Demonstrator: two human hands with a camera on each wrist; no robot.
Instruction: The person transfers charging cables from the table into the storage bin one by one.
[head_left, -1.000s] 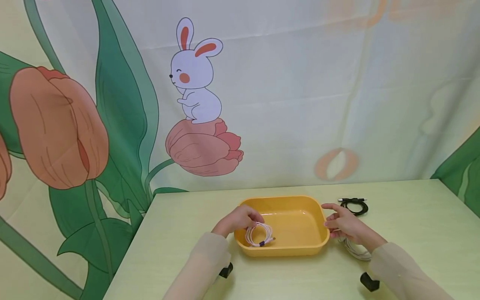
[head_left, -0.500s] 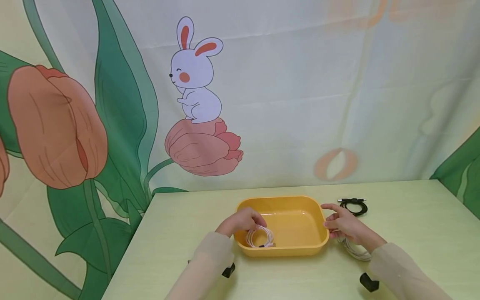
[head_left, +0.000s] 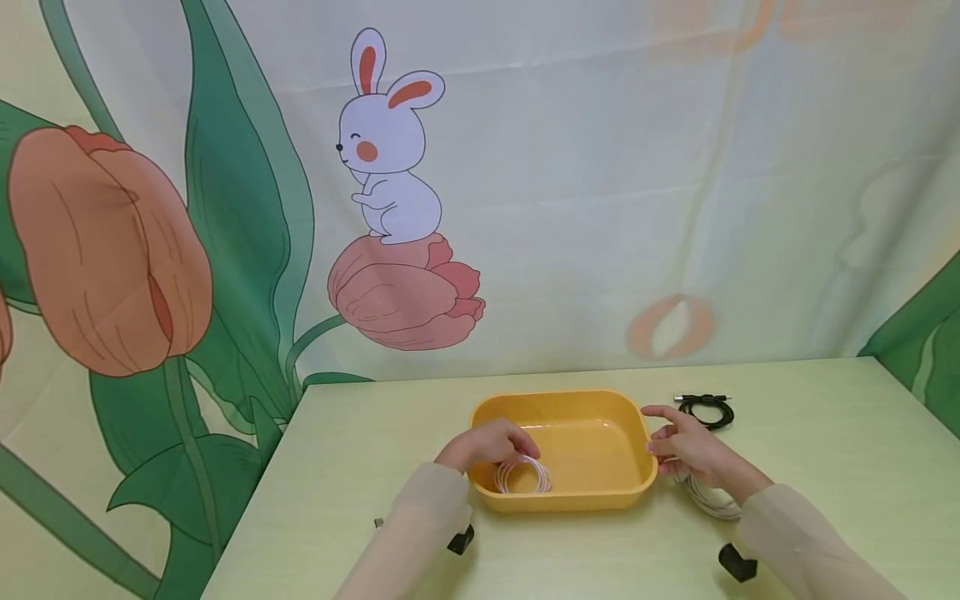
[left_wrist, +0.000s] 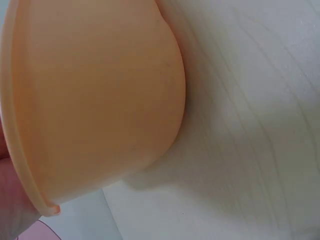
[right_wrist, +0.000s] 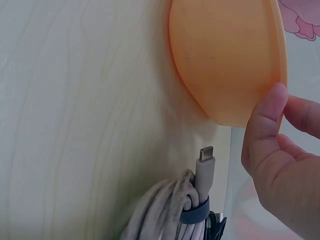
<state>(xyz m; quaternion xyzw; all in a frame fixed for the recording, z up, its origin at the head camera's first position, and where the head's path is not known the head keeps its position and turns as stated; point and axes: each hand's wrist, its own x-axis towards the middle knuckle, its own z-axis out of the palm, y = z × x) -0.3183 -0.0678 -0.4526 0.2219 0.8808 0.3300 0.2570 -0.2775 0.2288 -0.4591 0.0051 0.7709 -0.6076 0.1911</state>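
A person's left arm reaches up from the lower edge in a pale sleeve, wrist crossing a yellow tray (head_left: 570, 502)'s left rim. The left grip (head_left: 497, 440) points downward, fingers pinched on the top of a white coil (head_left: 545, 477) inside the tray's left end. It sits slightly lower and farther right than a second ago, when the coil's plug and dark tie showed; both are now out of sight. The right grip (head_left: 688, 448), its position unchanged, pinches the tray's right rim between thumb and finger. A gray coil (head_left: 708, 500) lies beneath it, a black cable (head_left: 724, 415) behind, on the tabletop (head_left: 600, 554).
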